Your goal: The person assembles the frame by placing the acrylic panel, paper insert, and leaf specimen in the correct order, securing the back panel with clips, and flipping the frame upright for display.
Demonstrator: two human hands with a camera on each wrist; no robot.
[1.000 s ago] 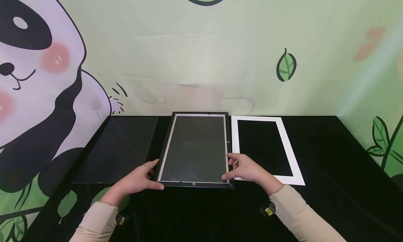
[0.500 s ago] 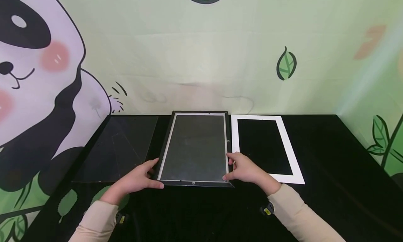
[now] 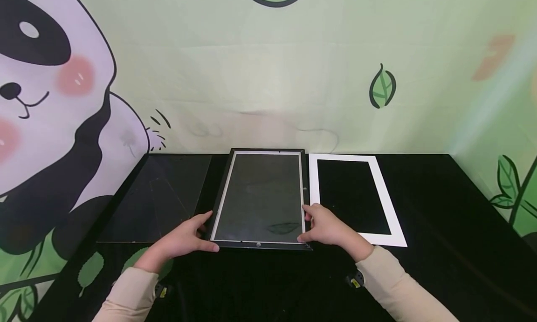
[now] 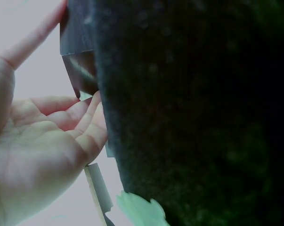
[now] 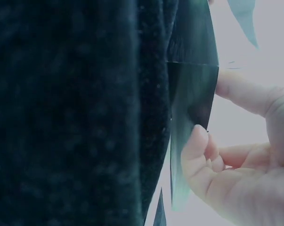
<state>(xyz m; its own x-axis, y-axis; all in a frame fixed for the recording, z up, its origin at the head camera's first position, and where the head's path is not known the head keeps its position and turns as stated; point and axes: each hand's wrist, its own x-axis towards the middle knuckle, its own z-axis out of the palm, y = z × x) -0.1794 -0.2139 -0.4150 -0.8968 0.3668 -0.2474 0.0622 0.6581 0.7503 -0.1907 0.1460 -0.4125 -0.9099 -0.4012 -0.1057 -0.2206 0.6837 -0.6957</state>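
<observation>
The left hand (image 3: 184, 238) and right hand (image 3: 329, 225) grip between them a black, glossy-paned rectangular frame (image 3: 262, 196), seemingly positioning it; any next shift likely needs even support.

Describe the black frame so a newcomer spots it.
On the black table below the panda backdrop, look between the left hand and right hand. The black frame is there; unlike the dark sheet and white border flanking it, it is black-edged with a thin pale inner outline.

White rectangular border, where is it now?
The head view shows the white border on the black tabletop, just right of the black frame, partly hidden by the right hand.
</observation>
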